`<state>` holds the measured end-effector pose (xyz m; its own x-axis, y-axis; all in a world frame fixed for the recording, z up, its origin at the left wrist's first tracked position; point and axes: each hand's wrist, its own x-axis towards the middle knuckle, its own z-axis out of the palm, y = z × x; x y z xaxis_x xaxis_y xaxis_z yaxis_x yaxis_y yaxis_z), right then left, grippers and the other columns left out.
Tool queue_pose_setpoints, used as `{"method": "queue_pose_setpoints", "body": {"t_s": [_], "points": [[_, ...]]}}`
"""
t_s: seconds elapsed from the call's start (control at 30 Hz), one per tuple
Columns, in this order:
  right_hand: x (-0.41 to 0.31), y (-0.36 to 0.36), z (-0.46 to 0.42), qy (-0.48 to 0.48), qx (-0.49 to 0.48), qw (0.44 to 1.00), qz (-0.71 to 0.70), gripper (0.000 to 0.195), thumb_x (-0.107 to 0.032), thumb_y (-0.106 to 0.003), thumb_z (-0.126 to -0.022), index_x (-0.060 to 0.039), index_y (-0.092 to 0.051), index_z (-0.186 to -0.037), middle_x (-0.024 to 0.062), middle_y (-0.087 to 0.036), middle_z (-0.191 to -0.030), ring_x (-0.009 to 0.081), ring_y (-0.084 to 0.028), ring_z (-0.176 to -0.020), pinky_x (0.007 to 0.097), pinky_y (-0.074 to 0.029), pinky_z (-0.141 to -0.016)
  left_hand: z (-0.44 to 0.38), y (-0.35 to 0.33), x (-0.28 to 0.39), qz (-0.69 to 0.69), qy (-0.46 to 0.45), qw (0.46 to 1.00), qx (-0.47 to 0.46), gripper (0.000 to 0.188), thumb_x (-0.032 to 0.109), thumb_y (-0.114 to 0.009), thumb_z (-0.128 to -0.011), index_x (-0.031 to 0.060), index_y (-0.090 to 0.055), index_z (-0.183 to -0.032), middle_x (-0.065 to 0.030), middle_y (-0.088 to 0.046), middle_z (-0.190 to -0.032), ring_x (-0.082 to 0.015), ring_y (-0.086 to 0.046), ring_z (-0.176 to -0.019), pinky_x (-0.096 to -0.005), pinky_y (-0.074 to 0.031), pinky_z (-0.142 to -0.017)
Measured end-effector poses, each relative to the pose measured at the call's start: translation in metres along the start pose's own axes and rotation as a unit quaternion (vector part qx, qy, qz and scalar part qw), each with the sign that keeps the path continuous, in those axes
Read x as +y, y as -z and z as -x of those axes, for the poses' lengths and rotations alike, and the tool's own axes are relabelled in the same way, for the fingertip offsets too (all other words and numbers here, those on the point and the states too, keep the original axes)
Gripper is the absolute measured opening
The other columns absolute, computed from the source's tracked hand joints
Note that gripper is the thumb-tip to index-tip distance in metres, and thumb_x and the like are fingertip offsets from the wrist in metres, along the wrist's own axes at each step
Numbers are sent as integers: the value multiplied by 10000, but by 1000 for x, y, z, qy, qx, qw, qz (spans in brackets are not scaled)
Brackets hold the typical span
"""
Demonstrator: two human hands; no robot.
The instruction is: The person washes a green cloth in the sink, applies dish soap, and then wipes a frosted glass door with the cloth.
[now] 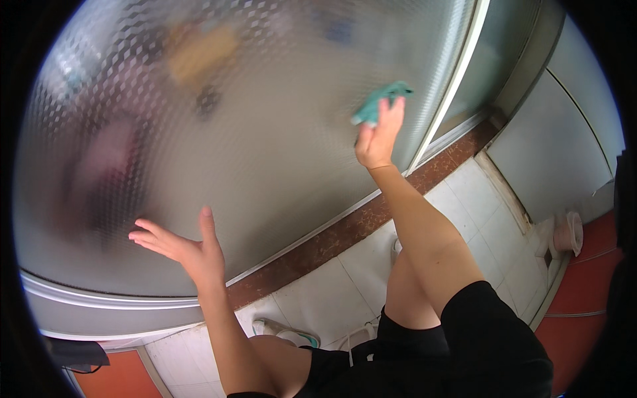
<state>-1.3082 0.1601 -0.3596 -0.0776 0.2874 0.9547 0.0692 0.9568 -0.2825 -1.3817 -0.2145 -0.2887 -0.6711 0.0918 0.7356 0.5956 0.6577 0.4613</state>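
Observation:
A large patterned, frosted glass panel (278, 164) of a sliding door fills the view before me. My right hand (382, 132) presses a crumpled green cloth (380, 102) to the glass, near the panel's white upright frame edge (450, 84). Lower and to the left, my left hand (191, 248) is raised with thumb and fingers spread. It holds nothing; whether its fingertips touch the glass I cannot tell. Blurred shapes show through the pane, among them a yellow one (201, 52) and a pinkish one (112, 147).
A brown marbled sill (308, 268) runs under the panel, above white floor tiles (323, 288). At the right stand a pale door panel (552, 144), a small pinkish bin (568, 234) and red cabinet fronts (587, 283). An orange-red panel (119, 375) is at the lower left.

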Motion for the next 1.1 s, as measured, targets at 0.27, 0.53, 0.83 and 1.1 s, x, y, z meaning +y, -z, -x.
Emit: {"method": "queue_pose_setpoints", "body": {"t_s": [0.27, 0.53, 0.83, 1.1], "points": [[-39, -25, -53, -437, 205, 871, -93, 513, -259, -358, -1045, 67, -368, -1440, 325, -353, -1482, 483, -317, -1387, 486, -241, -1167, 1, 4, 3, -21, -5, 1000, 7, 1113, 446, -728, -891, 3, 34, -1572, -363, 166, -1574, -485, 153, -1482, -600, 35, -1166], [27, -2, -2, -121, 111, 986, 21, 516, -258, -400, -1007, -12, -381, -1460, 307, -371, -1479, 487, -349, -1374, 517, -273, -1151, 0, -2, 3, -26, -15, 999, 11, 1121, 444, -731, -889, -11, 37, -1567, -362, 169, -1574, -485, 158, -1481, -597, 47, -1164], [-36, -23, -103, -302, 220, 925, -74, 538, -242, -471, -1027, 26, -365, -1482, 314, -398, -1467, 472, -323, -1399, 469, -236, -1172, -1, -6, -6, -42, -9, 999, 28, 1151, 413, -767, -862, -28, 33, -1562, -375, 181, -1564, -500, 167, -1474, -630, 49, -1145], [3, -5, -30, -3, 78, 997, 1, 590, -373, -387, -1015, -44, -364, -1504, 315, -327, -1522, 468, -274, -1436, 575, -167, -1167, 1, -11, 0, -30, -3, 999, 15, 1131, 436, -745, -875, -39, 20, -1559, -386, 168, -1561, -500, 170, -1473, -632, 45, -1146]]}}
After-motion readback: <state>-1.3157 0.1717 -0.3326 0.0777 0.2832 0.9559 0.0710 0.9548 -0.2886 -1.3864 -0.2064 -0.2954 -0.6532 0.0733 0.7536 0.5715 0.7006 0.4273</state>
